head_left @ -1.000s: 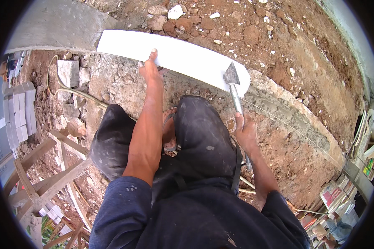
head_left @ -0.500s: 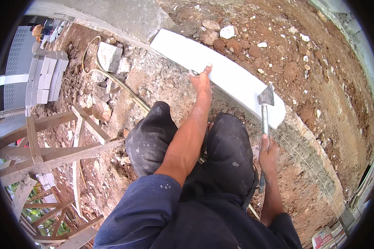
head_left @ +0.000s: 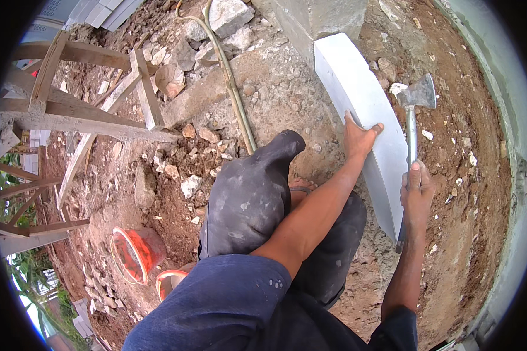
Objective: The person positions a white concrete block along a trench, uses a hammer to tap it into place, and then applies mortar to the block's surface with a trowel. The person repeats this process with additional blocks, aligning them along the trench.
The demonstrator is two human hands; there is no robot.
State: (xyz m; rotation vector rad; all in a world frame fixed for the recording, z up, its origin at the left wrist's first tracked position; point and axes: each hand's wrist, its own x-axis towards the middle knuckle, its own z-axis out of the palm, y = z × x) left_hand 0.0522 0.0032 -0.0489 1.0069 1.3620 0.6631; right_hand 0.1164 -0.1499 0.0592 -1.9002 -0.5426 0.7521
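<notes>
A long, smooth white block [head_left: 360,82] sits end-on at the grey concrete's [head_left: 316,23] near corner. The left hand [head_left: 360,139] lies over its edge, grip unclear; the right hand [head_left: 417,190] clasps a hatchet [head_left: 411,131].

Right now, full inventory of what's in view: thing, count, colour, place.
block: 1, white, right of centre
metal-headed hand tool: 1, silver-grey, right, in right hand
concrete slab: 1, grey, top centre
hose: strand count unclear, tan, upper centre
rocks: many, pale to brown, scattered
stacked blocks: several, light grey, top left
wooden frame: count unclear, weathered brown, left
buckets: 2, orange-red, lower left
plants: uncountable, green, left rim
wall: 1, grey, right rim
soil: brown, throughout
trousers: 1 pair, dark, centre
left hand: 1, on block edge
right hand: 1, around tool handle
</notes>
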